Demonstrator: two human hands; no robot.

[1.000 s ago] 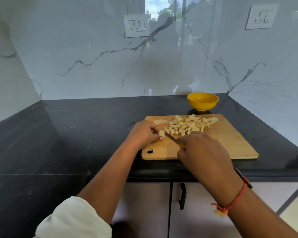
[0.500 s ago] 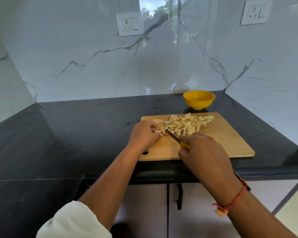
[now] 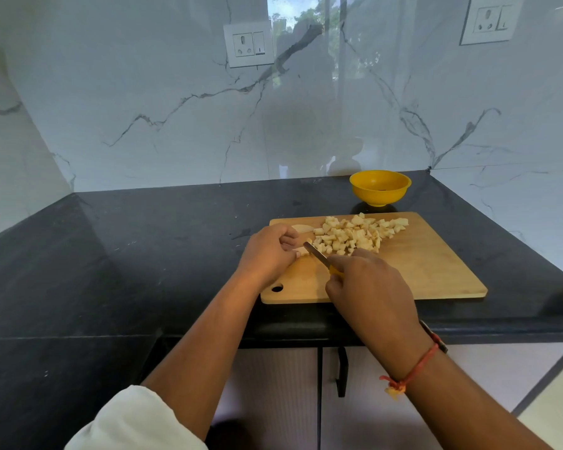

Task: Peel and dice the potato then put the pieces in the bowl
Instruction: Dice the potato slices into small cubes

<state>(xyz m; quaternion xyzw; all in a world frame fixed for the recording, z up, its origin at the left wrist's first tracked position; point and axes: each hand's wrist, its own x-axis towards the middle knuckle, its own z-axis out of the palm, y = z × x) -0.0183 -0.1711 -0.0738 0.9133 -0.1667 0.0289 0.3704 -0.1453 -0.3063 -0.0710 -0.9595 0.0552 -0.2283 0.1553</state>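
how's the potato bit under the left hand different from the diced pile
The potato bit is one uncut piece pinned by the left hand beside the knife; the diced pile is many small cubes lying loose. The bit sits near the cutting board's left edge; the pile lies farther back. Both are pale and peeled.

Your right hand [image 3: 369, 289] holds the knife [image 3: 317, 255] against a potato piece [image 3: 301, 251] pinned by your left hand [image 3: 267, 253] on the board [image 3: 436, 271].

Bare board [image 3: 429, 264] right of the dice pile [image 3: 355, 235] — bowl [image 3: 380, 187] just behind.
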